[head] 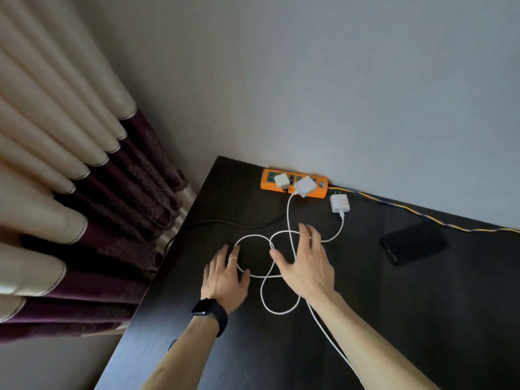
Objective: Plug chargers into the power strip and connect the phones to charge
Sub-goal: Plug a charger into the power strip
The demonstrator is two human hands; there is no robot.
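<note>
Our left hand (225,274) and right hand (305,266) spread flat, fingers straight, gripping nothing, over the limp white cable (280,313) looped mid-table. The small white plastic charger (340,204) lies unplugged just right of the far orange power strip (266,183); we judge it light and rigid, best pinched by its sides.

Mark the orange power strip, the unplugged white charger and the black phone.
orange power strip (267,179): head view, its bare left end.
unplugged white charger (340,204): head view, middle of its body.
black phone (413,242): head view, centre of its face.
</note>
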